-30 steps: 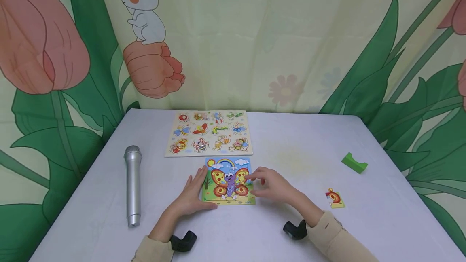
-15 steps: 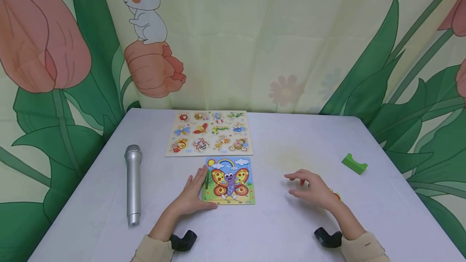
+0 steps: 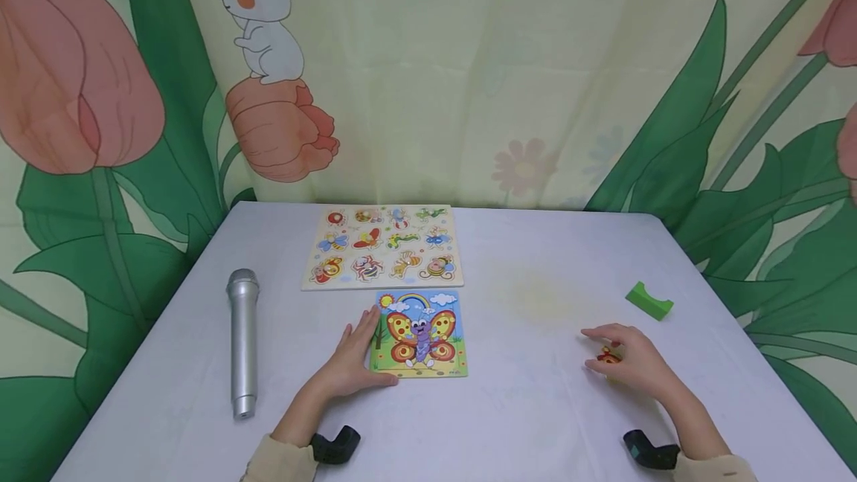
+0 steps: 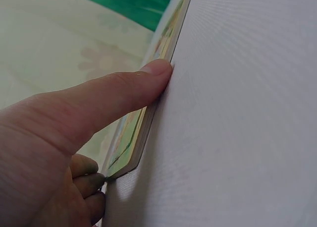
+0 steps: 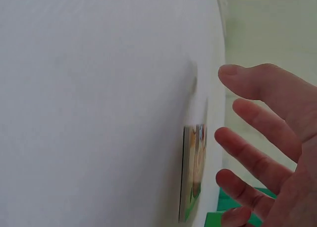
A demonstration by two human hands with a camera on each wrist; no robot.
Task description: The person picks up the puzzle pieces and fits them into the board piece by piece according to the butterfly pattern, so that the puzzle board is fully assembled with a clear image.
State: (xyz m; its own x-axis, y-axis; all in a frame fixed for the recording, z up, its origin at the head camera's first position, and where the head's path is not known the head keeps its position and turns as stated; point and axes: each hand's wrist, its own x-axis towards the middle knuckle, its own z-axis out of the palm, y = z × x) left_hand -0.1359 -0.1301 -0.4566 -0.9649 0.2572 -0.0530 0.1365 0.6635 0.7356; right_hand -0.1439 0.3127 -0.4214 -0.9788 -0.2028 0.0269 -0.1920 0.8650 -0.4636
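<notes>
A square butterfly jigsaw puzzle point(image 3: 420, 337) lies flat before me. My left hand point(image 3: 350, 364) rests along its left side with fingers extended, and in the left wrist view the thumb point(image 4: 124, 90) touches the near edge. To the right, my right hand point(image 3: 636, 361) hovers over a loose puzzle piece point(image 3: 608, 355), partly hidden beneath it in the head view. The right wrist view has that piece point(image 5: 192, 172) lying on the table, apart from the spread thumb and fingers point(image 5: 252, 157). Nothing is held in the right hand.
Behind the butterfly puzzle lies a wooden insect puzzle board point(image 3: 384, 248). A silver microphone point(image 3: 244, 344) lies at the left. A green notched block point(image 3: 649, 301) sits beyond my right hand. The white table point(image 3: 522, 422) ends at a printed curtain point(image 3: 428, 80).
My right hand has moved from the butterfly puzzle's right side across to the loose piece on the right. The left hand has stayed at the puzzle's edge.
</notes>
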